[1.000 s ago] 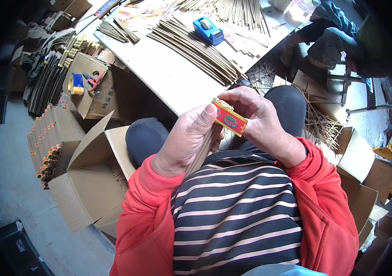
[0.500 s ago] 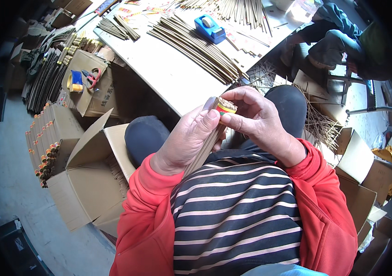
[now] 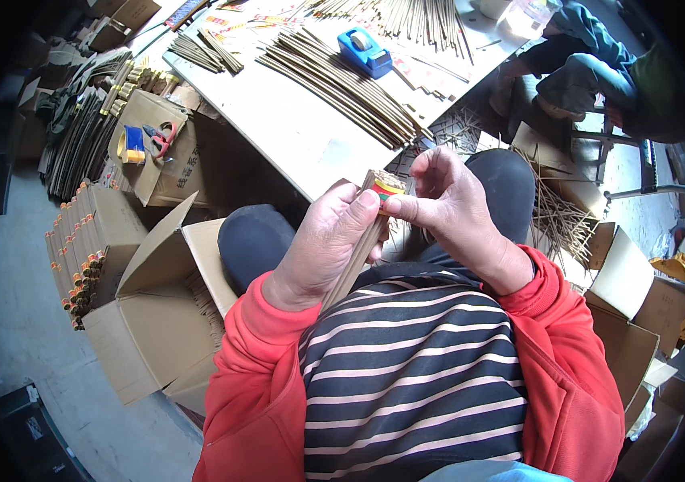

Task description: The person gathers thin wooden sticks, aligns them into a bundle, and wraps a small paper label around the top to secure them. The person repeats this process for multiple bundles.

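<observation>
A bundle of brown incense sticks [image 3: 356, 262] slants up from my lap, its cut ends facing away from me. Near the top it wears a red, yellow and green paper band [image 3: 386, 191]. My left hand [image 3: 328, 233] is closed around the bundle just below that band, with the thumb along the front. My right hand [image 3: 456, 210] presses its thumb against the band's right side. Its index finger is lifted and curved, apart from the thumb and the sticks. The back of the bundle is hidden.
On the white table [image 3: 286, 120] ahead lie loose incense sticks [image 3: 342, 84] and a blue tape dispenser [image 3: 365, 53]. To the left are an open carton [image 3: 145, 337], stacked banded bundles [image 3: 77, 249], and red-handled scissors [image 3: 162, 138]. At right, scattered sticks [image 3: 563, 217] and a seated person's leg [image 3: 587, 84].
My right index finger has lifted off the top of the bundle, while the thumb stays on the band. My left hand keeps its hold with little movement.
</observation>
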Motion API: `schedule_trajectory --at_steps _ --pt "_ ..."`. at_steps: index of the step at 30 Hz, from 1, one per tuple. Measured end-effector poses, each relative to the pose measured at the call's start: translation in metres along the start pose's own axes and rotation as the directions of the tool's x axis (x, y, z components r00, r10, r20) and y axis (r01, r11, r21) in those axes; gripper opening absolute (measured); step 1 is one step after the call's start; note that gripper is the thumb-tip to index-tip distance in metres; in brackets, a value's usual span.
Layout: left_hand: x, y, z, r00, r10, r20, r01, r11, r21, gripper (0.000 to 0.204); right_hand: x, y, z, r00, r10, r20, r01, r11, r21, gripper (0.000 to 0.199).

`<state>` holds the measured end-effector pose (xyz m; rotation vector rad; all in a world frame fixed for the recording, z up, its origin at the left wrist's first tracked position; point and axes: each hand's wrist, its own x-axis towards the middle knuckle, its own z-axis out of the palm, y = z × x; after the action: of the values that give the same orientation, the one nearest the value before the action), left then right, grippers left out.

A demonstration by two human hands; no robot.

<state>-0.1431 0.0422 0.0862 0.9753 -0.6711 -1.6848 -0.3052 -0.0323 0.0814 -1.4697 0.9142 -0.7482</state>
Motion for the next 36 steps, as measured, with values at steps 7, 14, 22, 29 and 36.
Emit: schedule_trajectory --at_steps 7,14,22,29,36 --pt "0.003 -0.002 0.005 0.999 0.041 -0.033 -0.035 0.987 0.154 0.037 -0.005 -0.011 -0.003 0.990 -0.052 0.129 0.077 0.978 -0.193 0.025" --pt "0.006 -0.003 0.008 0.999 0.028 0.043 -0.033 0.991 0.133 0.041 0.003 -0.001 -0.014 0.936 0.024 0.351 -0.040 0.998 0.038 0.028" --pt "0.005 -0.012 0.006 0.993 0.019 0.121 -0.022 0.999 0.028 0.051 0.023 0.000 -0.030 0.776 -0.093 0.624 -0.164 0.925 0.342 0.030" --pt "0.006 -0.010 0.018 0.977 -0.023 0.212 0.044 0.994 -0.098 0.055 0.032 0.001 -0.041 0.716 -0.228 0.660 0.168 0.974 0.154 0.031" --pt "0.008 -0.017 0.015 0.965 -0.039 0.259 0.062 0.995 -0.081 0.052 0.034 -0.007 -0.048 0.661 -0.251 0.707 0.296 0.953 0.062 0.027"
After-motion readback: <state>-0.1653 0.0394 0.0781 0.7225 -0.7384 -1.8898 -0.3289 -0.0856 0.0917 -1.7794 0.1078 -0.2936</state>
